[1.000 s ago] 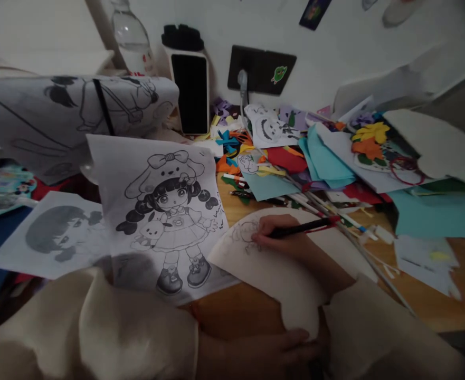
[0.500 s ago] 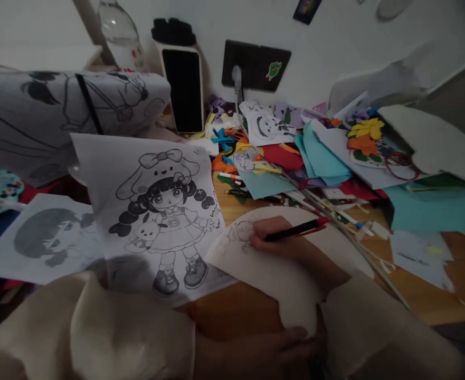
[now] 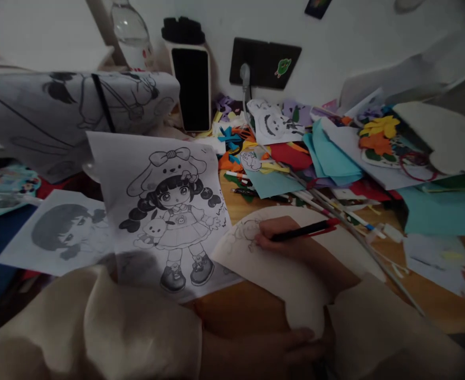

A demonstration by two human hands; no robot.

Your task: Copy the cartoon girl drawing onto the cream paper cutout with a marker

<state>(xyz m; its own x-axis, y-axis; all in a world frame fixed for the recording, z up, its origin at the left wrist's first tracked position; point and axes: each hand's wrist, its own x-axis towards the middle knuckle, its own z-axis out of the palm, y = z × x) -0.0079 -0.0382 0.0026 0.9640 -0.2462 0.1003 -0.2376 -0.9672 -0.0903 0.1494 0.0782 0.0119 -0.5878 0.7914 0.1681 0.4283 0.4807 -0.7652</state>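
Note:
My right hand [image 3: 285, 240] is closed around a black and red pen [image 3: 305, 230], its fingers low over the white fan-shaped paper [image 3: 252, 258]. Faint pencil-like lines of a figure show on that paper's left part, beside my fingertips. At the bottom, my left hand [image 3: 269, 348] grips the paper's narrow rounded lower end; part of its fingers is in dark shadow. Just left of the fan-shaped paper lies a printed sheet [image 3: 145, 264] with a cartoon girl in a dog-eared hat, hugging a small plush dog.
A smaller printed drawing [image 3: 69, 232] lies at the left, below a rolled printed sheet [image 3: 22, 113]. Behind stand a phone [image 3: 192, 89] against a black-lidded cup [image 3: 182, 30] and a bottle [image 3: 129, 34]. Coloured scraps, turquoise paper [image 3: 331, 155] and thin sticks [image 3: 390, 279] crowd the right.
The whole view has shifted slightly, so things appear a little further right. My right hand keeps the pen at nearly the same place on the paper; my left hand stays on its lower end.

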